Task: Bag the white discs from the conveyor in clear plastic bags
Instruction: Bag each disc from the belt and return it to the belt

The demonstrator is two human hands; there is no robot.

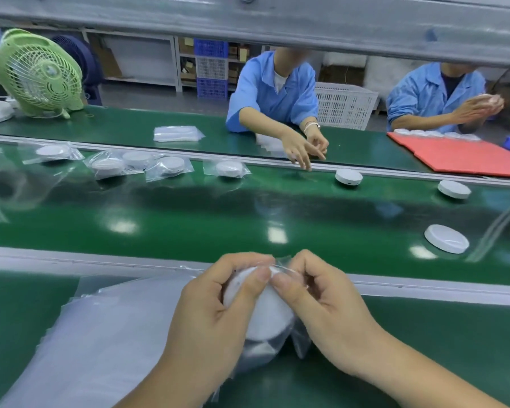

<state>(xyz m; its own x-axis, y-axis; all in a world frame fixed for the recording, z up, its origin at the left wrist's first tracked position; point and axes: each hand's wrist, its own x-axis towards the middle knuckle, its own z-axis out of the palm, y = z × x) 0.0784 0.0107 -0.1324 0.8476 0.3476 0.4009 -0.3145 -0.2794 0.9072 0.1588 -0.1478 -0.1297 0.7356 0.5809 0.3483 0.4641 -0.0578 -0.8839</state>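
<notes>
Over the near green bench, my left hand [218, 301] and my right hand [315, 293] hold a white disc [270, 313] inside a clear plastic bag [299, 343]. Both thumbs and forefingers pinch the bag's top edge above the disc. A stack of flat clear bags [100, 328] lies under my left forearm. On the green conveyor [203, 219], three bare white discs sit at the right: one near [446, 238], one far right [454, 189], one further back [349, 176]. Several bagged discs [165, 166] lie along the belt's far left side.
Across the belt, two people in blue coats work; one reaches a hand [302, 148] toward the belt. A green fan [39, 73] stands at far left, a red sheet [465, 156] at far right, a bag pile [177, 133] on the far bench. A grey beam [277, 22] runs overhead.
</notes>
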